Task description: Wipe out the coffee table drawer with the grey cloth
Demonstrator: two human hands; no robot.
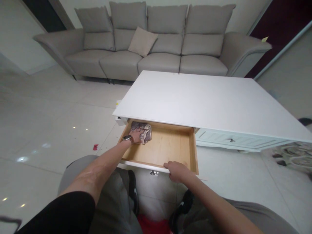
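A pulled-out wooden drawer [168, 143] with a white front hangs open from the white coffee table [195, 97]. Inside its far left corner, my left hand [136, 135] presses down on a bunched, patterned cloth [146, 132] in grey-purple and white, its fingers curled over it. A watch [127, 138] is on that wrist. My right hand [177, 171] grips the top edge of the drawer front, right of the metal knob [152, 173]. The thumb lies along the rim, and the other fingers are partly hidden behind the front.
A long grey sofa [159, 61] with a beige cushion [142, 41] stands beyond the table. A second, shut drawer [231, 140] is on the right. A red scrap [95, 147] lies on the tiled floor at left. My knees and shoes flank the open drawer.
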